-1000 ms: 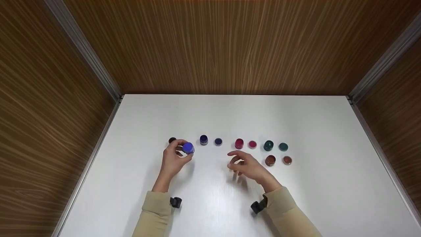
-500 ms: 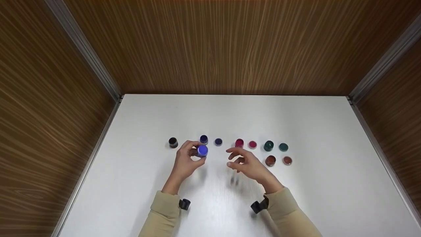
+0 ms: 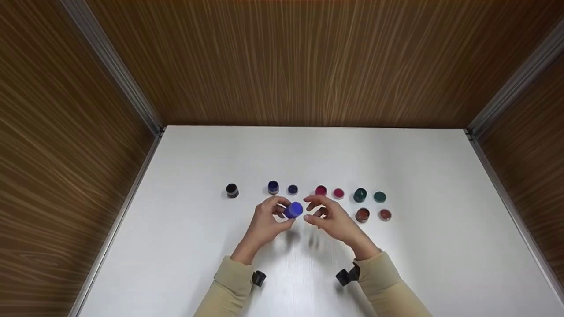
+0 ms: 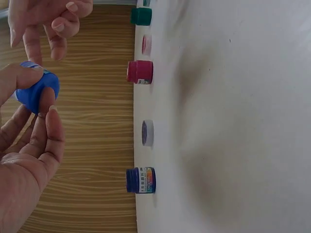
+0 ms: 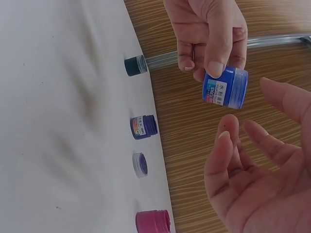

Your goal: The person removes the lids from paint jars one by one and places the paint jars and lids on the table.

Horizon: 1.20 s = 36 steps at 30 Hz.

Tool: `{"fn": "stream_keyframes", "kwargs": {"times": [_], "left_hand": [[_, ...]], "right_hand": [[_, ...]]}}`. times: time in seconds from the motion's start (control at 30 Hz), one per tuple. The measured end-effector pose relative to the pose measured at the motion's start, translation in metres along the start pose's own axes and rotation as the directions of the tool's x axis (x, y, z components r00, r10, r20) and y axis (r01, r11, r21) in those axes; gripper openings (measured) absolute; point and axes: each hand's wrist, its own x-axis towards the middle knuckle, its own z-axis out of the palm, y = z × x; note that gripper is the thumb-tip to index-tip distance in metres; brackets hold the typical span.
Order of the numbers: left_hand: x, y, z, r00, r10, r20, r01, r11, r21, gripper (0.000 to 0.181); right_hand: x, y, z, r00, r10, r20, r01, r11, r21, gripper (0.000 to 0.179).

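Blue jar (image 3: 293, 210) hangs above the table (image 3: 198, 154), pinched in the left hand (image 3: 266, 222); the right hand (image 3: 334, 221), fingers loose, holds nothing just to its right. Should that fingertip grip slip — we judge — it could drop and topple the unlidded dark pot (image 3: 273, 188) beyond.

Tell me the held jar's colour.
The jar in the left hand is blue, clearest in the right wrist view.

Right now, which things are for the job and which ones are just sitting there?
Probably for the job:
- blue jar, held by the left hand
- right hand, beside it, holding nothing

Just sitting there for now:
- black jar
- navy jar, navy lid
- pink jar, pink lid
- green jar, green lid
- brown jar, brown lid
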Motion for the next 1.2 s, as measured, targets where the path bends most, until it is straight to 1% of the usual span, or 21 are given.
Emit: {"fn": "stream_keyframes", "kwargs": {"times": [0.1, 0.23, 0.37, 0.5, 0.6, 0.67, 0.83, 0.93, 1.03, 1.2], "left_hand": [[0.000, 0.001, 0.004, 1.000, 0.020, 0.009, -0.020, 1.000, 0.018, 0.032], [0.001, 0.003, 0.010, 0.997, 0.069, 0.018, -0.070, 0.997, 0.038, 0.031], [0.002, 0.005, 0.015, 0.994, 0.108, 0.029, -0.109, 0.993, 0.039, 0.031], [0.000, 0.008, 0.020, 0.992, 0.121, 0.035, -0.123, 0.991, 0.048, 0.031], [-0.001, 0.009, 0.024, 0.993, 0.111, 0.046, -0.114, 0.992, 0.060, 0.033], [-0.001, 0.010, 0.027, 0.994, 0.091, 0.057, -0.095, 0.993, 0.064, 0.034], [-0.004, 0.008, 0.032, 0.996, 0.039, 0.076, -0.043, 0.998, 0.045, 0.038], [-0.005, 0.007, 0.036, 0.997, 0.029, 0.065, -0.031, 0.999, 0.026, 0.038], [-0.005, 0.006, 0.039, 0.999, 0.031, 0.039, -0.032, 0.999, 0.013, 0.037], [-0.006, 0.006, 0.043, 0.999, 0.042, 0.007, -0.042, 0.998, 0.036, 0.030]], "right_hand": [[0.000, 0.000, 0.000, 1.000, -0.005, -0.001, 0.005, 1.000, -0.006, 0.039], [0.000, 0.002, -0.001, 1.000, -0.008, -0.003, 0.008, 1.000, -0.020, 0.038], [0.003, 0.021, -0.001, 1.000, -0.002, -0.026, 0.000, 0.998, -0.059, 0.036], [0.002, 0.040, -0.004, 0.998, 0.006, -0.062, -0.012, 0.996, -0.092, 0.032], [-0.001, 0.045, -0.007, 0.997, 0.008, -0.081, -0.016, 0.995, -0.098, 0.029], [-0.004, 0.047, -0.009, 0.996, 0.008, -0.089, -0.017, 0.995, -0.100, 0.028], [-0.009, 0.049, -0.012, 0.994, 0.004, -0.109, -0.017, 0.993, -0.113, 0.027], [-0.010, 0.050, -0.012, 0.992, 0.013, -0.122, -0.026, 0.995, -0.101, 0.027], [-0.012, 0.051, -0.012, 0.991, 0.028, -0.127, -0.039, 0.996, -0.080, 0.027], [-0.014, 0.050, -0.012, 0.992, 0.034, -0.120, -0.044, 0.996, -0.083, 0.030]]}}
